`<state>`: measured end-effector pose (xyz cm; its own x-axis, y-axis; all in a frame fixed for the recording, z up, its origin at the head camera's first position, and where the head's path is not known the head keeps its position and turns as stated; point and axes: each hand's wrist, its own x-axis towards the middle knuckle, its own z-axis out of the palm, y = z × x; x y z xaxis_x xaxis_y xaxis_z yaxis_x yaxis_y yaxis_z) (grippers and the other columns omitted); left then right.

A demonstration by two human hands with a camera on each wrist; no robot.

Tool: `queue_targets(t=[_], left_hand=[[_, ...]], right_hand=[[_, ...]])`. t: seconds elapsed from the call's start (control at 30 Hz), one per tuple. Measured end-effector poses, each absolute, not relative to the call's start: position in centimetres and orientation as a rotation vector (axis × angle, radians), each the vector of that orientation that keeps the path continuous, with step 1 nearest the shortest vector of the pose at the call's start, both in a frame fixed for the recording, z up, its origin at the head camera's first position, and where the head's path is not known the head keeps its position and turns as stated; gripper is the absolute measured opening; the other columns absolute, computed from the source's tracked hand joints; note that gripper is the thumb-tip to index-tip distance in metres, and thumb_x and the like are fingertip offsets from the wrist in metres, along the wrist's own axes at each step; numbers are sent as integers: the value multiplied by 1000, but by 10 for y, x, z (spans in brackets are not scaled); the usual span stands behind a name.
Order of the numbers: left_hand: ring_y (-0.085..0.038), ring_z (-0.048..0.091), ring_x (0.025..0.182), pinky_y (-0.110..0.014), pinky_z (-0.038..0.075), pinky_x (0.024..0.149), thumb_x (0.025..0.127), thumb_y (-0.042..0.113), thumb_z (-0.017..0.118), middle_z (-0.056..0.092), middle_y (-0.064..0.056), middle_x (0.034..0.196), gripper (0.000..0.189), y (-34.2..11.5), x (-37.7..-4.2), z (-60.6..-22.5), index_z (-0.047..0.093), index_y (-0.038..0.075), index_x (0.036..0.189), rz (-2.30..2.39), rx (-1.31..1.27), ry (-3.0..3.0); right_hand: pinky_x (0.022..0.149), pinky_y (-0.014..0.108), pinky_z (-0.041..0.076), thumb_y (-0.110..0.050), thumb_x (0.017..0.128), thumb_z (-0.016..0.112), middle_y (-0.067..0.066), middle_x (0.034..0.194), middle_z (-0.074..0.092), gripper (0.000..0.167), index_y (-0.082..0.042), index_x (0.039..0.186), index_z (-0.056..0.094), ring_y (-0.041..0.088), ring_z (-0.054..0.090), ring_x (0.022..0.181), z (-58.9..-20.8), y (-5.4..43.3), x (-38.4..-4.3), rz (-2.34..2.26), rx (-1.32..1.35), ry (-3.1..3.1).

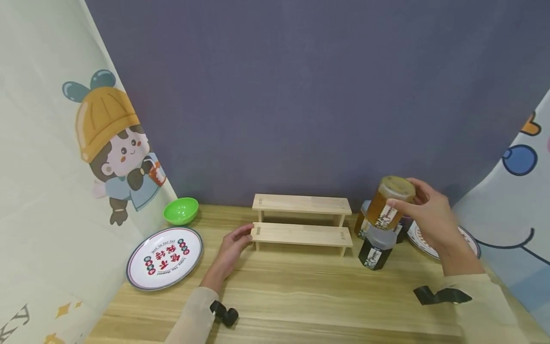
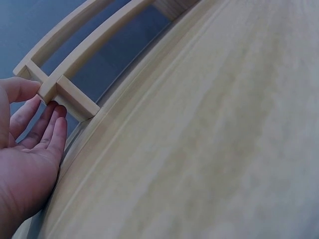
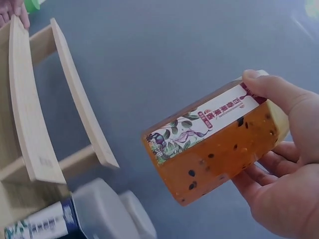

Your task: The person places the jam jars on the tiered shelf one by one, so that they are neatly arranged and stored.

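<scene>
A two-step wooden shelf stand (image 1: pixel 301 234) stands on the table. My left hand (image 1: pixel 231 249) pinches the left end of its lower step, the thumb above and fingers beneath in the left wrist view. Raised at the right, my right hand (image 1: pixel 436 222) grips a clear jar (image 3: pixel 209 149) of orange preserve with black seeds, near its lidded end. The held jar is tilted. Below it, right of the stand, is a dark jar (image 1: pixel 375 254) with a white label and a pale lid. Behind that, an amber jar (image 1: pixel 362 225) is partly covered.
A white plate (image 1: pixel 185 270) with red characters lies at the left, with a green bowl (image 1: pixel 175 220) behind it. Another plate (image 1: pixel 471 244) lies at the right, partly hidden by my right arm. A dark cloth backdrop (image 1: pixel 292 105) rises behind the wooden table (image 1: pixel 292 291).
</scene>
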<state>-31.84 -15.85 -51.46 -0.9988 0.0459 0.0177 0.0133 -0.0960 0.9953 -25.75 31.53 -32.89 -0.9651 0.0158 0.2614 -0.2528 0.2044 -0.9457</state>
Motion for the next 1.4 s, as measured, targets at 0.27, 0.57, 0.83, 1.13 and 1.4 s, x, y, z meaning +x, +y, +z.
queue_targets(t=[0.27, 0.57, 0.83, 1.13, 1.4], left_hand=[[-27, 46, 143, -22, 52, 104, 98, 3, 60, 52, -18, 153, 45, -157, -319, -514, 57, 2, 143, 2299, 67, 2096], [-24, 48, 140, -22, 52, 103, 99, 4, 59, 53, -18, 153, 45, -158, -318, -512, 57, 1, 144, 2310, 60, 2105], [-26, 46, 143, -25, 51, 108, 98, 3, 59, 53, -18, 153, 46, -158, -319, -514, 57, 1, 144, 2309, 60, 2094], [-29, 44, 146, -36, 46, 118, 99, 4, 60, 51, -17, 155, 47, -159, -319, -514, 56, 2, 146, 2296, 74, 2089], [-28, 45, 145, -27, 51, 110, 98, 3, 60, 52, -18, 154, 46, -158, -319, -515, 57, 3, 144, 2310, 77, 2079]], right_hand=[[85, 7, 54, -30, 93, 77, -20, 127, 56, 73, -18, 155, 39, -8, 56, 114, -328, 281, -280, 1647, 221, -2434], [87, 13, 55, -35, 90, 80, -10, 133, 58, 74, -19, 153, 43, 2, 58, 119, -326, 234, -296, 1744, 308, -2415], [97, 17, 54, -30, 89, 82, 4, 144, 54, 75, -17, 153, 43, 17, 53, 135, -330, 201, -316, 1837, 354, -2382], [100, 28, 55, -32, 88, 83, 7, 144, 56, 74, -19, 151, 45, 23, 55, 134, -335, 169, -339, 1851, 405, -2355], [86, 27, 59, -30, 87, 84, 6, 137, 60, 68, -22, 145, 51, 23, 60, 122, -337, 145, -353, 1905, 457, -2363]])
